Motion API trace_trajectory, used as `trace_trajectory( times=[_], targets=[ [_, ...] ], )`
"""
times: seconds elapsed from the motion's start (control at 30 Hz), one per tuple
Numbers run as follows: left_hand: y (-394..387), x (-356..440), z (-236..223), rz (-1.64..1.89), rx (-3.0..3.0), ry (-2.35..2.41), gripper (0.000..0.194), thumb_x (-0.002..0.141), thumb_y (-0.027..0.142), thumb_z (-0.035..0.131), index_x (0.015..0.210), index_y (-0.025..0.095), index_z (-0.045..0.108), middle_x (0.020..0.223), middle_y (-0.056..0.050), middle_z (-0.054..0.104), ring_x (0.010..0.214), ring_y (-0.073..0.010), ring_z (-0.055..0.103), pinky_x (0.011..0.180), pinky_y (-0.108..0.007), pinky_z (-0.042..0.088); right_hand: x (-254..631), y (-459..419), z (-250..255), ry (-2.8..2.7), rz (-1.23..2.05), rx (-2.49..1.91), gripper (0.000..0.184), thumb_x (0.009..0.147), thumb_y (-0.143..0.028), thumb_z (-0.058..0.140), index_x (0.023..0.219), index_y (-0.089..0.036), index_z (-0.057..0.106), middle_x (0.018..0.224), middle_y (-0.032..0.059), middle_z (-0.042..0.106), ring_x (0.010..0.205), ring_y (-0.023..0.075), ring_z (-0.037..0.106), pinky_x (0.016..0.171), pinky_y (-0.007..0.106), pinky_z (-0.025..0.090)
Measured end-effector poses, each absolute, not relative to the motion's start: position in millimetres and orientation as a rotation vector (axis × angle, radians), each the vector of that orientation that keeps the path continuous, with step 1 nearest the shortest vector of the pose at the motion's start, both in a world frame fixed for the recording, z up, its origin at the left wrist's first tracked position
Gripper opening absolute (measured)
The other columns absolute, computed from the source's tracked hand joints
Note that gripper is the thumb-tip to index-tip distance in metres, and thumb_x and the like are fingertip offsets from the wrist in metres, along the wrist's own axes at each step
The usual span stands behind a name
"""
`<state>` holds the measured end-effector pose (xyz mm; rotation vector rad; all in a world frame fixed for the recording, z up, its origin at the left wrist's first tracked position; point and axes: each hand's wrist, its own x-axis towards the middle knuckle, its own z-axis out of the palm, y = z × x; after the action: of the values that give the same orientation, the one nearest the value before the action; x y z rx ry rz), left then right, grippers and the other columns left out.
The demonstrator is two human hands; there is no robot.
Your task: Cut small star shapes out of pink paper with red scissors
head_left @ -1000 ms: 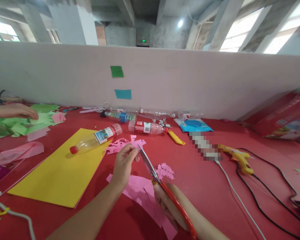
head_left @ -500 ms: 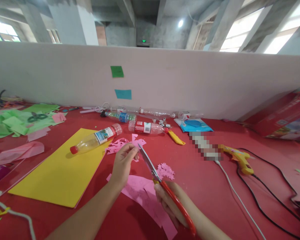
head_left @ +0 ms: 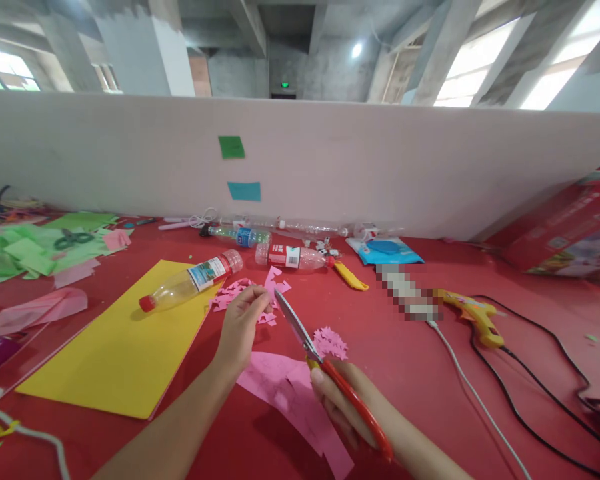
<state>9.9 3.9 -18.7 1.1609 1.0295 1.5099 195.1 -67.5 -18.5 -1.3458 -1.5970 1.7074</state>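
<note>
My left hand [head_left: 245, 320] pinches a small piece of pink paper [head_left: 275, 283] between thumb and fingers. My right hand [head_left: 340, 400] is closed around the red handle of a pair of scissors [head_left: 300, 330], whose blades point up and left, the tip beside the pink piece. Behind my left hand lies a heap of pink scraps [head_left: 235, 291]. A small pile of cut pink pieces [head_left: 330, 342] rests just right of the blades. Below both hands a larger pink sheet [head_left: 285, 393] lies on the red table, partly covered by my right hand.
A yellow sheet [head_left: 110, 353] with a red-capped bottle [head_left: 180, 290] on it lies left. Further back are more bottles [head_left: 290, 257], a yellow cutter [head_left: 351, 276] and a blue packet [head_left: 390, 251]. A yellow glue gun [head_left: 473, 317] with cables lies right; green paper [head_left: 25, 250] is far left.
Another person's hand at the far left has left the green paper, showing dark-handled scissors there. My left hand has shifted slightly left with the pink piece; the scissors stay nearly in place.
</note>
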Motion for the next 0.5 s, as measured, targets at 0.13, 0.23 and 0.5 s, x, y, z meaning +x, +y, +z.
trace_trajectory(
  times=[0.13,0.23,0.5],
  targets=[
    [8,4,-17,1.484,1.26,1.019,0.015,0.079,0.024,0.057,0.065,0.019,0.057,0.062,0.003,0.05,0.063,-0.0125,0.045,0.063,-0.025,0.036,198,-64,-18,-1.709,1.593,-1.344,0.049,0.085,-0.065,0.046,0.063,-0.022,0.038,0.036,-0.0092,0.035,0.028,0.0063,0.035,0.033,0.019,0.024],
    [11,-2,-13,1.447,1.353,1.017,0.015,0.078,0.022,0.055,0.063,0.02,0.055,0.062,0.002,0.049,0.063,-0.0133,0.046,0.063,-0.026,0.037,199,-62,-18,-1.719,1.591,-1.293,0.057,0.079,-0.075,0.044,0.064,-0.021,0.039,0.036,-0.0104,0.034,0.027,0.0044,0.033,0.031,0.018,0.02],
    [11,-6,-10,1.362,1.438,1.001,0.019,0.076,0.02,0.053,0.058,0.019,0.05,0.058,0.003,0.045,0.059,-0.0122,0.041,0.059,-0.025,0.035,197,-64,-13,-1.635,1.633,-1.307,0.057,0.08,-0.074,0.046,0.062,-0.02,0.041,0.035,-0.011,0.035,0.024,0.0039,0.033,0.028,0.018,0.019]
  ],
)
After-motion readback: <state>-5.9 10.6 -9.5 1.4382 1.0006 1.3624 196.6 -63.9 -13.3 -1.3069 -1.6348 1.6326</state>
